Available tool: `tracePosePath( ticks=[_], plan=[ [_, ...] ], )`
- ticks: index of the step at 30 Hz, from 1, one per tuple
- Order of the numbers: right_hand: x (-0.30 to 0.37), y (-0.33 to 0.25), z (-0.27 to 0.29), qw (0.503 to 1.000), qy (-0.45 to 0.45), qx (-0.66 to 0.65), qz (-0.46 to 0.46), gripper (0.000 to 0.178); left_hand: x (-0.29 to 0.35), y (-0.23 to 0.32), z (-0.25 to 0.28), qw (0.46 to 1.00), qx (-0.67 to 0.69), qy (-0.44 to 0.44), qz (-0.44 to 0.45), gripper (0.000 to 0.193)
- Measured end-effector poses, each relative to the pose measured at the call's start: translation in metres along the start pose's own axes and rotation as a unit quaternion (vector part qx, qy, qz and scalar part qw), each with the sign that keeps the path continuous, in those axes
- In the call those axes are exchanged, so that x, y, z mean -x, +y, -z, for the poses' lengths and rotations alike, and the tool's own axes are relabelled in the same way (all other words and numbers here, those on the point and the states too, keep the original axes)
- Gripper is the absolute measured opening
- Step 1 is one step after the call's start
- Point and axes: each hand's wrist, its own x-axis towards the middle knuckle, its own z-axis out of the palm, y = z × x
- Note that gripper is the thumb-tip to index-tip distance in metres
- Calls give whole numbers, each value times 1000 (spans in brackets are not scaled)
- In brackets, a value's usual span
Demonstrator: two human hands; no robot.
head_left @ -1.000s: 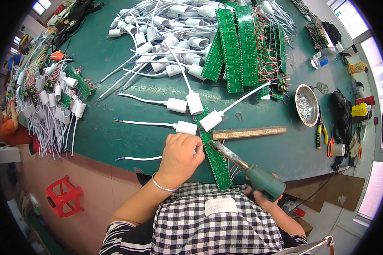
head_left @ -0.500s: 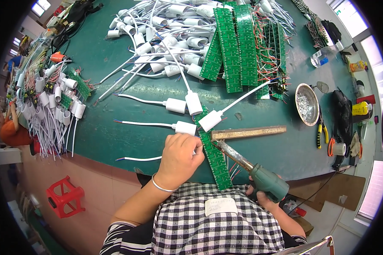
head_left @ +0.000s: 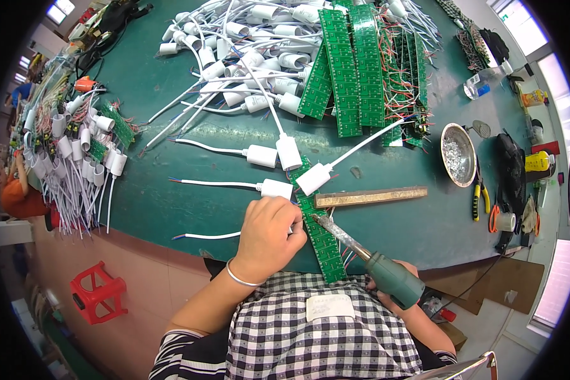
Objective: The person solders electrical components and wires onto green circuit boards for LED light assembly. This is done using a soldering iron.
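My left hand (head_left: 269, 235) is closed beside a long green circuit board strip (head_left: 329, 256). A white cable (head_left: 212, 236) runs under it to a white socket-like part, mostly hidden by the fingers. My right hand (head_left: 399, 278) grips a soldering iron (head_left: 394, 278) by its green handle, and its tip meets the strip near my left fingertips. Other white cabled sockets lie along the strip: one (head_left: 276, 189) just above my left hand, another (head_left: 314, 180) across the board, and one (head_left: 288, 152) at its far end. Thin wires show beneath the strip's right edge.
A wooden bar (head_left: 370, 197) touches the strip's right side. Beyond lie heaped white cabled sockets (head_left: 253, 60) and stacked green boards (head_left: 351, 73). At right are a metal bowl (head_left: 458, 155) of silvery bits, pliers (head_left: 480, 197) and a bottle (head_left: 484, 82). A red stool (head_left: 99, 292) stands on the floor, left.
The soldering iron has shifted left and slightly down, its tip going from the wooden bar's end onto the board strip. My left hand has barely moved.
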Motion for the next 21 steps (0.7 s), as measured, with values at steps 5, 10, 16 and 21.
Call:
tracePosePath(
  ticks=[5, 10, 16, 21],
  plan=[
    [19, 19, -2, 997, 28, 76, 19, 31, -1, 1, 0, 1000, -4, -3, 2, 18],
    [20, 19, -4, 997, 27, 69, -1, 24, 0, 1, 0, 1000, -4, -3, 6, 17],
    [15, 11, -6, 997, 30, 65, -16, 19, 0, 1, -1, 1000, -3, 0, 6, 18],
    [18, 23, -1, 988, 35, 140, 62, 37, -1, 2, -1, 1000, -7, -2, 3, 18]
  ],
)
